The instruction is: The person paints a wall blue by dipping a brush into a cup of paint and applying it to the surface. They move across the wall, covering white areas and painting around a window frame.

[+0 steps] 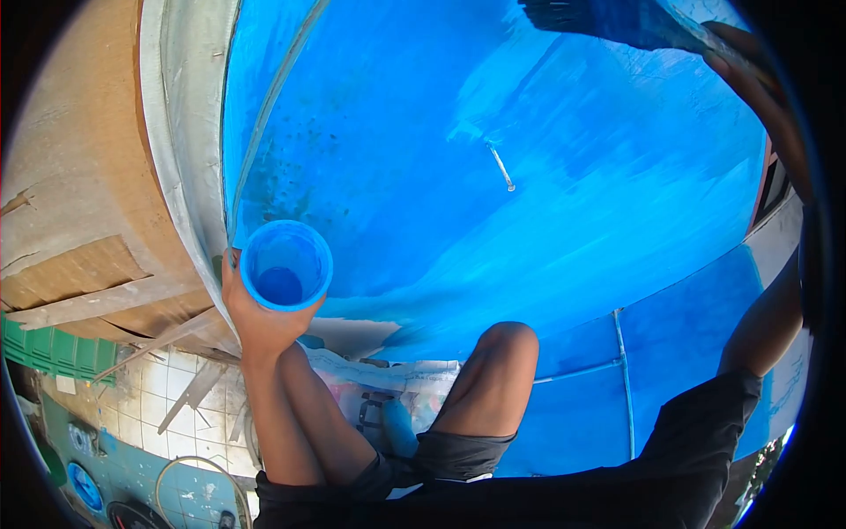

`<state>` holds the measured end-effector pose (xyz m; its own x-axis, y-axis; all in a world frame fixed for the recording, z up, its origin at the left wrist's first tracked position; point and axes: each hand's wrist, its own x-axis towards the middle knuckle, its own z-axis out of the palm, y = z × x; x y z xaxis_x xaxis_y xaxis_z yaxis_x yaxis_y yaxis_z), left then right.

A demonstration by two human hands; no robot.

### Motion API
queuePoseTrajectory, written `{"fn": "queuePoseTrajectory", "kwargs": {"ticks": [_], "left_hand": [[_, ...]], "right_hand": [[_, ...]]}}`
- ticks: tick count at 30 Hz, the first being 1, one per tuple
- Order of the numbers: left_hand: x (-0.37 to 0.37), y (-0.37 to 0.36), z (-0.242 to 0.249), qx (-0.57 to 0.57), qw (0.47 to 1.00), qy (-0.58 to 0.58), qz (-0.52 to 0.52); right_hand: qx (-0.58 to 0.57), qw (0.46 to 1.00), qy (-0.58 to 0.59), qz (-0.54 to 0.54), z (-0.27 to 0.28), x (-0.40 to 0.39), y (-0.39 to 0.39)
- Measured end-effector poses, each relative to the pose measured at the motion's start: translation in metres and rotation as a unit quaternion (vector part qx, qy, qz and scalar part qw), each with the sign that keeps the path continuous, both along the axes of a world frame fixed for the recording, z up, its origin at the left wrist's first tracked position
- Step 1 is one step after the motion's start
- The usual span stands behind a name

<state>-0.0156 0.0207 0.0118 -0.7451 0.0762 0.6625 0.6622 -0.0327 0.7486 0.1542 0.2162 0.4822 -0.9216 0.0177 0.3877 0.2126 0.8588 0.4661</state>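
My left hand (263,324) is wrapped round a blue plastic cup (287,243), with a little dark blue paint at its bottom. The cup's mouth faces up toward me, in front of the left edge of a blue-painted wall (388,159). At the top right, my right hand (749,75) grips a wide paintbrush (608,22) whose dark, blue-stained bristles point left against the wall. Part of that hand is cut off by the view's edge. Lighter and darker streaks cover the wall, and a small metal rod (502,167) sticks out of it.
A thin cable (271,101) runs down the wall's left edge beside a pale post (187,132). Brown boards (75,141) stand at left, above a green crate (57,346) and white tiles (172,383). Pipes (622,379) cross the lower right wall. My bent knees are below.
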Motion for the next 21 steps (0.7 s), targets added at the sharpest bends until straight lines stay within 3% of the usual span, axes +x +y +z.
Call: {"fn": "queuePoseTrajectory", "kwargs": {"ticks": [2, 4, 5, 6, 8, 9, 11, 13, 15, 17, 19, 20, 21], "left_hand": [[0.000, 0.002, -0.002, -0.004, 1.000, 0.008, 0.006], [0.002, 0.003, 0.002, -0.008, 1.000, 0.021, 0.012], [0.002, 0.003, 0.003, -0.011, 0.999, 0.034, 0.018], [0.002, 0.003, 0.003, -0.011, 0.999, 0.035, 0.019], [0.003, 0.003, 0.002, -0.008, 1.000, 0.028, 0.010], [0.002, 0.003, 0.001, -0.006, 1.000, 0.028, 0.008], [0.003, 0.001, 0.000, -0.002, 1.000, 0.014, -0.016], [0.003, 0.000, 0.006, 0.011, 1.000, 0.017, -0.012], [0.001, -0.002, 0.007, 0.020, 0.999, 0.025, 0.001], [0.000, -0.002, 0.001, -0.035, 0.998, 0.044, 0.006], [0.003, -0.001, 0.000, -0.031, 0.999, 0.035, -0.001], [0.006, -0.001, -0.002, -0.022, 0.999, 0.022, -0.009], [0.009, -0.003, -0.004, -0.034, 0.999, 0.018, -0.013]], "right_hand": [[-0.081, 0.987, 0.109, -0.080, -0.015, 0.004, -0.017], [0.045, 0.993, -0.085, 0.066, -0.038, -0.003, -0.017], [0.177, 0.958, -0.120, 0.192, -0.058, -0.018, -0.022], [0.178, 0.958, -0.119, 0.192, -0.068, -0.025, -0.028], [0.066, 0.983, -0.136, 0.106, -0.082, -0.031, -0.030], [0.020, 0.985, -0.097, 0.138, -0.092, -0.033, -0.021], [-0.082, 0.993, 0.016, 0.079, -0.113, -0.021, -0.018], [-0.294, 0.947, 0.127, 0.034, -0.161, 0.000, -0.005], [-0.418, 0.878, 0.223, 0.065, -0.232, 0.017, -0.008], [-0.469, 0.832, 0.297, 0.021, -0.306, 0.023, -0.027], [-0.442, 0.852, 0.269, -0.083, -0.350, 0.023, -0.057], [-0.403, 0.873, 0.275, -0.002, -0.364, 0.018, -0.065], [-0.406, 0.858, 0.312, 0.032, -0.384, 0.011, -0.067]]}}
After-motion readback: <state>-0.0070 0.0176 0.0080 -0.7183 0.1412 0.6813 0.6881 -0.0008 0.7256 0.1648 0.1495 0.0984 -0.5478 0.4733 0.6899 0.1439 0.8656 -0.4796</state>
